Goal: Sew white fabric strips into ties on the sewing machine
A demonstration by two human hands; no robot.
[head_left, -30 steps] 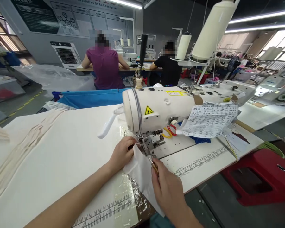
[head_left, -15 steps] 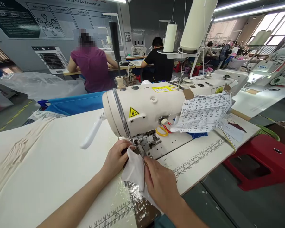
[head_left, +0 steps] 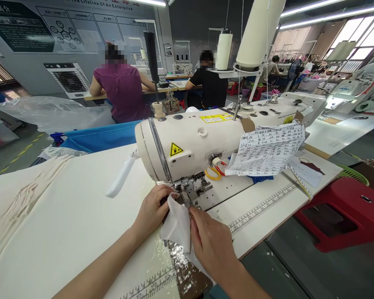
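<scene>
A cream sewing machine [head_left: 187, 143] stands on the white table in front of me. Just below its needle area, a piece of white fabric [head_left: 177, 222] hangs folded between my hands. My left hand [head_left: 154, 207] is closed on the fabric's upper left edge, close to the presser foot, which the fingers partly hide. On the other side, my right hand [head_left: 212, 236] pinches the fabric's right edge with thumb and fingers, beside the metal guide parts [head_left: 198, 189]. Part of the cloth runs down under my right hand.
A handwritten paper sheet [head_left: 266, 151] hangs on the machine. Thread cones [head_left: 258, 37] stand above it. Long cream fabric strips [head_left: 21, 203] and a white plastic-like piece [head_left: 121, 176] lie left. A red stool [head_left: 345, 211] is at right; two people sit working ahead.
Both hands and the fabric hold nearly the same place at the machine. The whole view has shifted very slightly.
</scene>
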